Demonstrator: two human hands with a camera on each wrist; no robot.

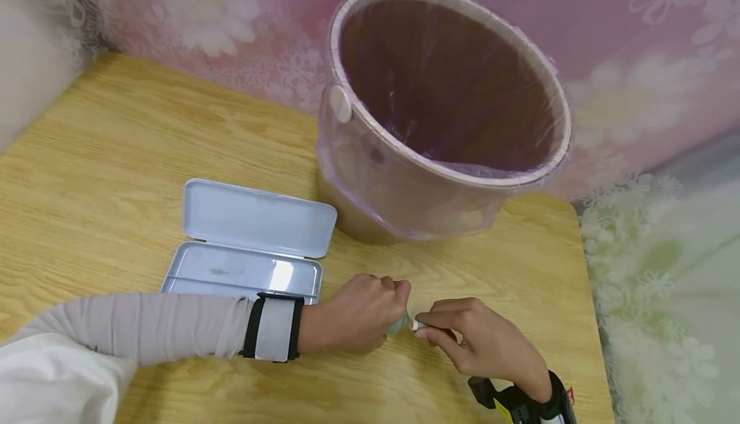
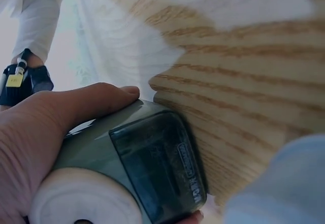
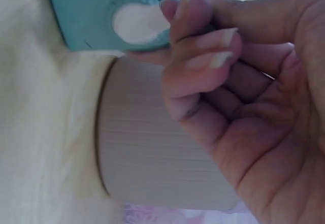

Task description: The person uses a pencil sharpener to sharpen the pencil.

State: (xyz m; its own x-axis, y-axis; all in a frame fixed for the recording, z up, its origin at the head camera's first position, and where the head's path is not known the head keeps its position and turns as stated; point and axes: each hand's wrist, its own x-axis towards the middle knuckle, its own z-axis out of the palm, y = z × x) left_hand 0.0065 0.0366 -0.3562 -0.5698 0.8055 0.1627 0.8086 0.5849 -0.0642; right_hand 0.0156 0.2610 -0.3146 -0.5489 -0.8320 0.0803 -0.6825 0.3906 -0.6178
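Note:
My left hand grips a small teal pencil sharpener above the wooden table. In the left wrist view its dark see-through drawer and a round white disc with a dark hole face the camera, with the thumb along its top. My right hand pinches a small white handle on the sharpener's near-right side between thumb and fingertips. In the right wrist view a white round part stands out from the teal body, and the fingertips cover its outer end.
A light blue pencil case lies with its lid raised, left of the hands, its tray partly behind the left forearm. A large bin with a clear liner over its rim stands behind the hands. The wooden table meets flowered curtains at the back and right.

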